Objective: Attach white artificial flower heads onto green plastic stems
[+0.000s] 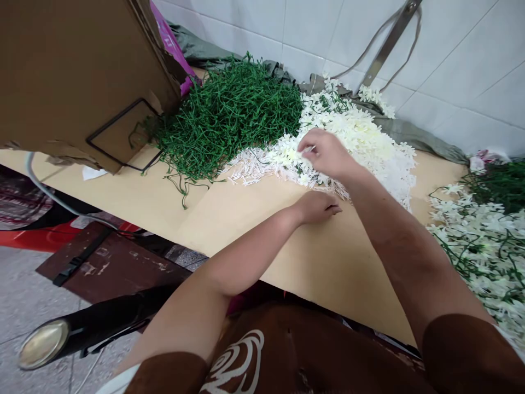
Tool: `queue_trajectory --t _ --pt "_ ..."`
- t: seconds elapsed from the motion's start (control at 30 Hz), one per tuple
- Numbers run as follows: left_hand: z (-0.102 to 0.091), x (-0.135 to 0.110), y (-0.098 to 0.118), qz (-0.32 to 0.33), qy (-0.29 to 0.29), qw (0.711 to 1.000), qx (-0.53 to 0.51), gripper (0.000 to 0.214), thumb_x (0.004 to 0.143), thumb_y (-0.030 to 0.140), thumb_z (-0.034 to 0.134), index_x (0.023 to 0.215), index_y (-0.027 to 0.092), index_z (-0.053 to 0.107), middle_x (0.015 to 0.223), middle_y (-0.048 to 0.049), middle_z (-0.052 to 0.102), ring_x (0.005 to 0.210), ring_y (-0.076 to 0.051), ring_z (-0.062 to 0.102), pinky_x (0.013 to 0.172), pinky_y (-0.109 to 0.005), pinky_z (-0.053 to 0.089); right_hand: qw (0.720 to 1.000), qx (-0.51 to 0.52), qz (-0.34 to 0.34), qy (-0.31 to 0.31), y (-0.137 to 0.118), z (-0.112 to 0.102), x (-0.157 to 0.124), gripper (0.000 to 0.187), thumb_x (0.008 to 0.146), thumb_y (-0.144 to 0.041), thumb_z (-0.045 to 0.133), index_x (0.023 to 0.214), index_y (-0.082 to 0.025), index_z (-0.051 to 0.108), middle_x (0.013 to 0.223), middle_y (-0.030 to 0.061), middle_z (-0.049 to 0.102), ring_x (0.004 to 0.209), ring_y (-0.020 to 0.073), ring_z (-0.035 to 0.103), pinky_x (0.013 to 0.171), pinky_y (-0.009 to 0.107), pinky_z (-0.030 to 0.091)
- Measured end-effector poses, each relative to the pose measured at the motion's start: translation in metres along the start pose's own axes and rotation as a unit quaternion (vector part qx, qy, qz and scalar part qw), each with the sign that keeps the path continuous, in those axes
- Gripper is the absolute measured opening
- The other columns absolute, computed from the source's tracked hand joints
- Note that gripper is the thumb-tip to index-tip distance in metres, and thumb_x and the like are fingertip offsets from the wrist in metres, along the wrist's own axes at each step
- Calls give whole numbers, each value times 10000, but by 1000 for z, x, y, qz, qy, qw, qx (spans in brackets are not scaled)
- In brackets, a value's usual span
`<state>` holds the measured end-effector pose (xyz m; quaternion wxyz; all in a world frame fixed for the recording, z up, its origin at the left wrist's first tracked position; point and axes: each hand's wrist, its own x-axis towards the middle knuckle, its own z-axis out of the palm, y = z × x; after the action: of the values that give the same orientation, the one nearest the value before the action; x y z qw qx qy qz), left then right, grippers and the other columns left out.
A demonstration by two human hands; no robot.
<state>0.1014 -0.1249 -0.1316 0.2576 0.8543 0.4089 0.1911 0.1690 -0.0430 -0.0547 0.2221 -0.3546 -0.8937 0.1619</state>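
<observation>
My right hand [325, 153] is over the near edge of a heap of white artificial flower heads [369, 137], its fingers bent into a pinch. A bit of white shows by the fingertips; I cannot make out whether it is held. Just below and nearer me, my left hand [318, 208] hovers low above the tan tabletop [254, 219] with fingers curled closed. Whatever it may hold is hidden. Thin white stamen-like pieces [250, 167] lie left of my right hand. Behind them spreads a large tangle of green plastic stems [241, 104].
At the left stands a big cardboard box [74, 71] with a black wire frame [123, 134] before it. Stemmed white flowers [484, 246] pile up at the right. A tiled wall [451, 65] closes off the back. Below the table is a brown case [118, 262].
</observation>
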Motion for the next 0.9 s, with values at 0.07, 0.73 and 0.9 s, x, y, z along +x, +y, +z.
queue_trajectory --t 0.07,0.73,0.9 --pt "-2 1 0 2 -17 1000 3 350 947 363 434 755 177 660 879 -37 731 802 -174 633 672 -280 390 998 0 9 63 15 -25 4 90 808 -127 595 847 -173 662 971 62 605 830 167 571 808 377 517" --pt "-12 11 -31 -122 313 837 -431 101 826 164 607 920 174 643 791 -2 665 626 -78 579 623 -211 492 921 241 164 258 54 11 -41 174 684 -118 532 827 -215 510 835 30 617 738 152 592 761 345 518" --pt "-26 7 -21 -150 325 786 -504 116 810 150 678 752 174 580 610 52 573 532 -60 531 537 -178 440 933 289 137 162 26 19 -42 167 700 -137 553 841 -216 510 834 30 619 796 165 609 770 339 525"
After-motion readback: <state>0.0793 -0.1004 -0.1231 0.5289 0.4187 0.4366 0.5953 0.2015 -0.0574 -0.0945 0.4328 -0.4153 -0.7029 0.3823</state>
